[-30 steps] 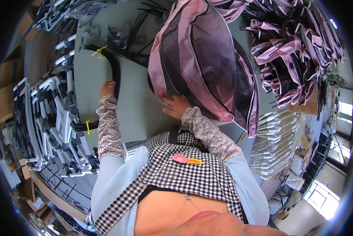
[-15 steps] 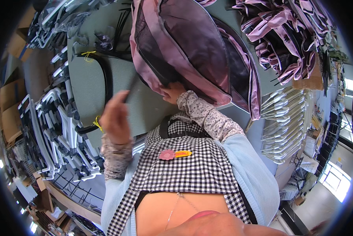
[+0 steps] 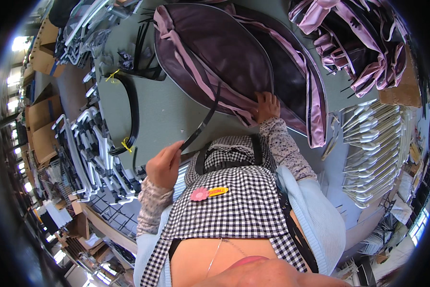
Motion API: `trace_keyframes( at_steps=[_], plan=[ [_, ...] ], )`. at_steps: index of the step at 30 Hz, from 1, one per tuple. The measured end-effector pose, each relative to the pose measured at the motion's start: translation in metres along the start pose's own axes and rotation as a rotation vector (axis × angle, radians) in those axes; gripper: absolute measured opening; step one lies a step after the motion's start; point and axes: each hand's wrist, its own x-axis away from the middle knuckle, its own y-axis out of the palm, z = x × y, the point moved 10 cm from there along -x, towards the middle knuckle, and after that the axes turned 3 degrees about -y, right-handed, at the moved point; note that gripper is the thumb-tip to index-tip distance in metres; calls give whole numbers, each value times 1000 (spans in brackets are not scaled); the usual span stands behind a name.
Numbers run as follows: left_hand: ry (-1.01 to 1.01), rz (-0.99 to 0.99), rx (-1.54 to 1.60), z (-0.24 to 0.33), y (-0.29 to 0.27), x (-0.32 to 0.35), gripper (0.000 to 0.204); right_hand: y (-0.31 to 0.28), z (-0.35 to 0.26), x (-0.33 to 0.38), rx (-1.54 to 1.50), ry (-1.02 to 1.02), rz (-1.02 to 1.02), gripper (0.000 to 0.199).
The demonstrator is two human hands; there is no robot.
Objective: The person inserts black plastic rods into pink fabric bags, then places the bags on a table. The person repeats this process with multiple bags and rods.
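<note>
My left hand (image 3: 164, 165) is closed round the lower end of a thin, flat black strip (image 3: 201, 125), left of my apron. The strip slants up to the right, and its far end reaches over the pink edge of a large pink and black fabric cover (image 3: 224, 52). Whether that end sits inside the edge I cannot tell. At the cover's near edge, my right hand (image 3: 267, 107) grips the gathered pink cloth, its fingers lying over the top. The cover lies spread on the grey-green table (image 3: 164, 107), its pointed panels fanning to the right.
A curved bundle of black strips (image 3: 132, 107) tied with yellow lies on the table's left. More pink and black covers (image 3: 354, 48) are heaped at the far right. White-tipped rods (image 3: 373, 148) stand right, bent metal frames (image 3: 88, 153) left, and cardboard boxes (image 3: 45, 119) beyond them.
My left hand has moved right and slightly down, bringing the black strip over the cover's edge. My right hand has shifted right along the cloth. The cover lies flatter and its near panel has turned.
</note>
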Motion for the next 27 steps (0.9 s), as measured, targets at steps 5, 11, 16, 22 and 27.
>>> trace_keyframes(
  at_steps=[5,11,16,22,27],
  plan=[
    [3,-226,-145,49,-17,4,21,1,29,9,-105,133,-96,45],
    [156,-246,-236,97,-7,8,27,-12,37,16,-169,19,25,49],
    [243,-295,-106,116,13,19,24,-24,60,14,-301,93,158,59],
    [368,-275,-64,145,20,17,22,34,136,9,-632,571,152,48],
    [408,-236,-225,163,7,14,20,88,125,32,-1317,831,-24,38]
  ],
)
